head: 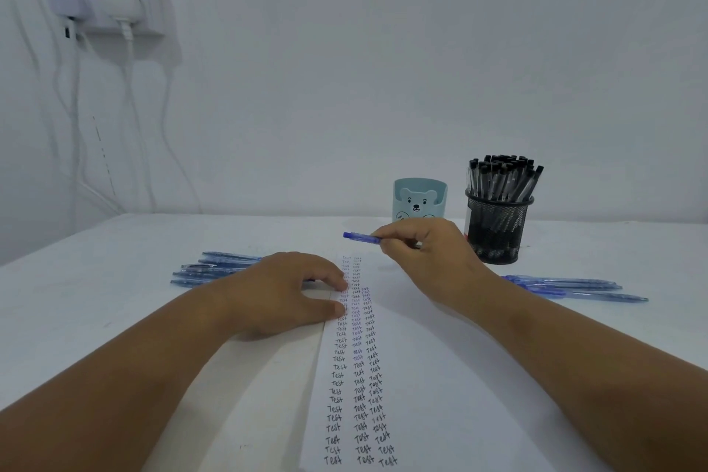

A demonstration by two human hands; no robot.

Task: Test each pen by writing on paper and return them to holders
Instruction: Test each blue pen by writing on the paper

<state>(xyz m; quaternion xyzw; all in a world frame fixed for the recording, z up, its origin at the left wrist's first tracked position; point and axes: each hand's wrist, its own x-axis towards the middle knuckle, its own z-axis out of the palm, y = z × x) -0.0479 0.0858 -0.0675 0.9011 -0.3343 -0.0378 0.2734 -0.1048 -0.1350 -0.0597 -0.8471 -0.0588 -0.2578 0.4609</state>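
Nearest to me are my two bare forearms, cut off by the bottom and side edges of the view. Between them lies the sheet of paper point(440, 376), and its near end is cut off too. I count three rows of the word "Test" running up it. The far words are too small for me to read.

My left hand point(283, 293) lies flat on the left edge of the paper, fingers loose and nearly straight, holding nothing. It hides the near ends of the pile of blue pens on the left point(214, 268). I can make out maybe five there, but they overlap, so I am not sure.

My right hand point(425, 249) is above the far end of the paper and pinches one blue pen point(362, 238). Its free end sticks out to the left, and my fingers hide the rest.

On the right, three blue pens point(574, 289) lie on the white table point(115, 280), partly behind my right forearm.

Two holders stand by the wall. A light blue bear cup point(419, 203) shows no pens, though my hand hides its bottom. A black mesh cup point(498, 226) is packed with black-capped pens point(505, 176), too many to count.
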